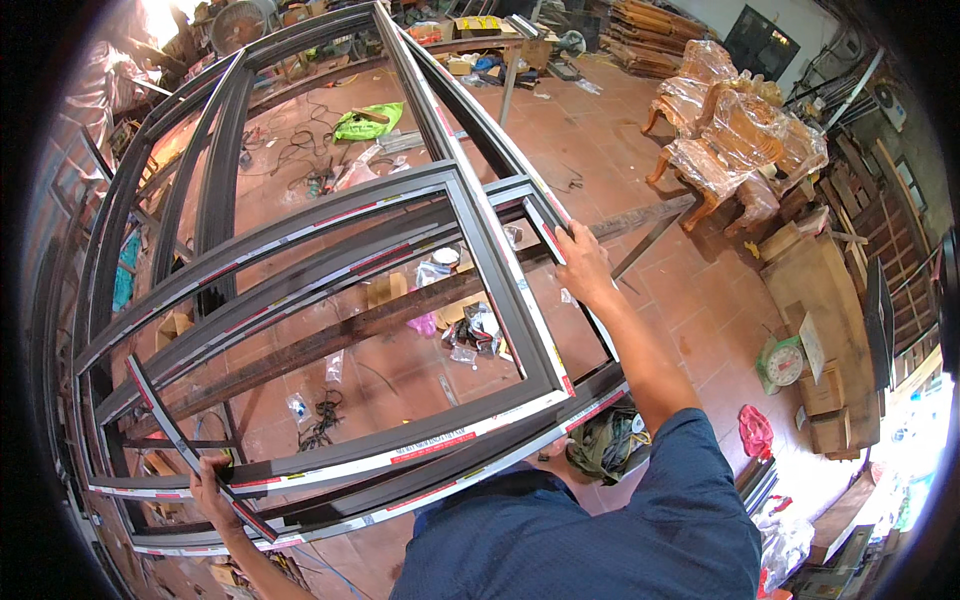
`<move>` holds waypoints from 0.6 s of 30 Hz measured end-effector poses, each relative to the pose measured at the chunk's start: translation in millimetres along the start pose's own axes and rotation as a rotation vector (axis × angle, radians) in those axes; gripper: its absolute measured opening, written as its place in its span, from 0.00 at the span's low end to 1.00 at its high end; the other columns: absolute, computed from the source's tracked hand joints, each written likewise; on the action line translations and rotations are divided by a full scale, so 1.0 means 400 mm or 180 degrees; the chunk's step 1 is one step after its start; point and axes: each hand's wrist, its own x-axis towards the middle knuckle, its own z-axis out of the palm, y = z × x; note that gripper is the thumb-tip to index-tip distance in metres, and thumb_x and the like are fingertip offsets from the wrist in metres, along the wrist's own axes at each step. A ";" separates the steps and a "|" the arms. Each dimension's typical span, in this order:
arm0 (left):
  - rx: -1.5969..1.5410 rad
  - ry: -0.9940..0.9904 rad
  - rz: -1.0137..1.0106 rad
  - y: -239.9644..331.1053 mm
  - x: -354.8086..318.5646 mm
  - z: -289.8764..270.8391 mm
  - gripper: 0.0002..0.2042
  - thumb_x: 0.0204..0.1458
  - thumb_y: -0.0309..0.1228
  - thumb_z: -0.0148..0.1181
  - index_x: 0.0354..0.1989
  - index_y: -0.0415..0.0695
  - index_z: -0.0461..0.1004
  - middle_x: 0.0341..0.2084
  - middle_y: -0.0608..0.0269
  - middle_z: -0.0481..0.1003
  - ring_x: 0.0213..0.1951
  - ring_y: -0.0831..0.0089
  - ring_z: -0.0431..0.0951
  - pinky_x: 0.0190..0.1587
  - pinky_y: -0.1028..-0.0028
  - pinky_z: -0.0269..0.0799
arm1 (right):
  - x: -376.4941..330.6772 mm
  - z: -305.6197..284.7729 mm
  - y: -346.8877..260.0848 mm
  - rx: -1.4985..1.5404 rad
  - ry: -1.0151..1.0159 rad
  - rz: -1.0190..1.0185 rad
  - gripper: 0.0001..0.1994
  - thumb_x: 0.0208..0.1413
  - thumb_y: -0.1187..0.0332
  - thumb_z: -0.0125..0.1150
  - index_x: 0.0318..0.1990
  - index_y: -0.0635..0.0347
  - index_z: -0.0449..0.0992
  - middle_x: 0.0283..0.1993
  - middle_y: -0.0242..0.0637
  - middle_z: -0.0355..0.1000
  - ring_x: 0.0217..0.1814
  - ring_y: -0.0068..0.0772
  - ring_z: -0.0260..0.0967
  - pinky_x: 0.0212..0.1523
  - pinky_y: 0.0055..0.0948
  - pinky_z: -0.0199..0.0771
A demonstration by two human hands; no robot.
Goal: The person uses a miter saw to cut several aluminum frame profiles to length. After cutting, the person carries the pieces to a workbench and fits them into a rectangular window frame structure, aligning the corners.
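Dark grey window frames [545, 375] with red-and-white protective tape lie stacked in front of me. My left hand [212, 495] is at the near left corner, fingers closed around a narrow dark metal strip [165, 415]. The strip slants across the near rail of the top frame. On the far right side, my right hand [582, 258] grips the side rail of a lower frame [603, 338]. A short white-faced length [543, 228] meets its fingertips; whether it is a separate piece I cannot tell.
Wooden beams [650, 215] run under the frames. Plastic-wrapped carved chairs [735, 140] stand far right, with a green scale [780, 362] nearer. Cables, plastic bags and a bright green sack [368, 121] lie on the tiled floor [690, 300]. A dark green bag [608, 447] is beside me.
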 end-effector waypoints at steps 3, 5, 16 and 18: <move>0.0164 0.0067 0.0086 0.010 -0.004 0.013 0.22 0.74 0.47 0.53 0.40 0.39 0.80 0.37 0.60 0.81 0.42 0.71 0.79 0.53 0.69 0.70 | 0.012 0.011 0.008 0.0039 0.0118 -0.0052 0.37 0.47 0.73 0.70 0.69 0.61 0.72 0.75 0.59 0.62 0.77 0.61 0.60 0.73 0.55 0.67; 0.0136 0.0007 0.0087 0.001 -0.005 0.005 0.21 0.74 0.47 0.53 0.40 0.39 0.80 0.37 0.60 0.81 0.42 0.71 0.78 0.53 0.70 0.70 | 0.011 0.011 0.004 0.0035 0.0124 -0.0086 0.36 0.46 0.74 0.70 0.69 0.63 0.72 0.73 0.62 0.63 0.76 0.63 0.62 0.72 0.53 0.68; 0.0307 0.0003 -0.0009 -0.038 0.005 -0.031 0.22 0.76 0.45 0.51 0.42 0.37 0.81 0.38 0.60 0.80 0.44 0.71 0.78 0.55 0.68 0.70 | 0.013 0.034 0.042 -0.0081 0.0292 -0.0456 0.34 0.49 0.79 0.67 0.69 0.64 0.73 0.73 0.59 0.64 0.71 0.63 0.67 0.71 0.50 0.71; 0.0381 0.0018 0.0110 -0.032 0.001 -0.033 0.22 0.75 0.45 0.51 0.42 0.36 0.81 0.38 0.61 0.80 0.44 0.72 0.78 0.55 0.69 0.69 | 0.023 0.027 0.037 -0.0176 -0.0092 -0.0220 0.39 0.52 0.74 0.70 0.75 0.63 0.65 0.79 0.56 0.56 0.79 0.60 0.58 0.76 0.47 0.65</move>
